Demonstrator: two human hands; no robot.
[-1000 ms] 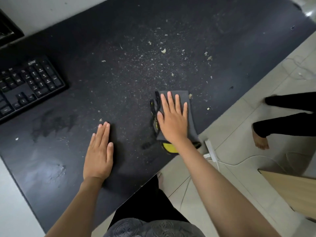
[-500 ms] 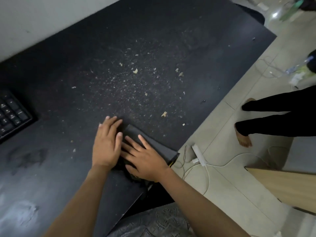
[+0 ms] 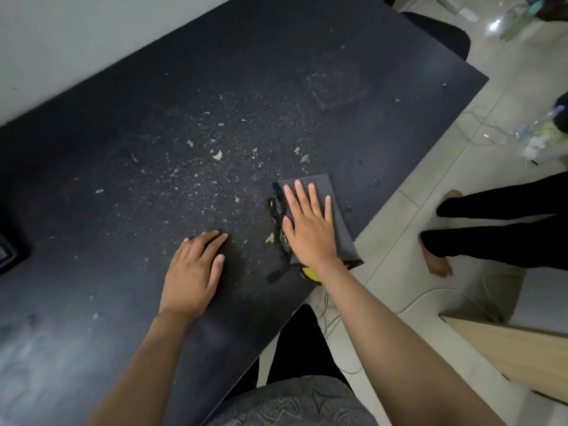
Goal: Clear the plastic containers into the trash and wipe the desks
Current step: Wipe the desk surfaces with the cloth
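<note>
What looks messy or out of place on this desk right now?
Pale crumbs and fine dust lie scattered across the black desk, left of the grey cloth under the right hand. The cloth's near corner overhangs the desk edge.

Dim, soft indoor light; glare on the floor tiles (image 3: pixel 495 24) top right, wide-angle bending and blur toward the edges.

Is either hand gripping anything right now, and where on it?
Nothing is gripped. The right hand presses flat on the middle of the grey cloth; the left hand lies flat on the bare desk.
</note>
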